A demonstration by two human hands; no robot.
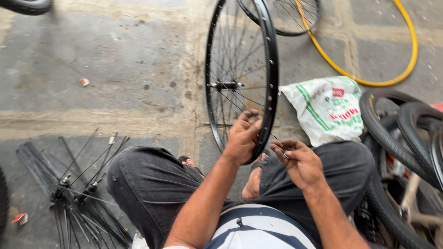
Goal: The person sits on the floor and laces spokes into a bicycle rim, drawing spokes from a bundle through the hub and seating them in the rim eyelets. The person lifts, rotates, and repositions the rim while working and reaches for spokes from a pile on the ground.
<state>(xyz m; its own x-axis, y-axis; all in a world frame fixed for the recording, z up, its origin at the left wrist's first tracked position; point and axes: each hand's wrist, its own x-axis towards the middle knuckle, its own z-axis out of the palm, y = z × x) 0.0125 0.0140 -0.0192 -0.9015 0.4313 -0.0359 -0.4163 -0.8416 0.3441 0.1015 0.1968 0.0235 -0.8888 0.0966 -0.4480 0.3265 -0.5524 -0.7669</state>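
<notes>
Left hand [242, 138] clamped on rim [272, 69] at frame centre, right hand [297, 160] fingers pinched on a small nipple [286, 155]; loosen that pinch and it likely rolls away.

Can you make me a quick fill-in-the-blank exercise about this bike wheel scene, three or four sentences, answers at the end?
1. The left hand grips the rim of an upright black ____.
2. The loose hoop lying on the pavement at the upper right is ____ in colour.
3. The right hand pinches a small part just to the ____ of the rim.
4. A bundle of loose black spokes lies on the ground beside the person's ____ knee.

Missing words: wheel; yellow; right; left
</notes>
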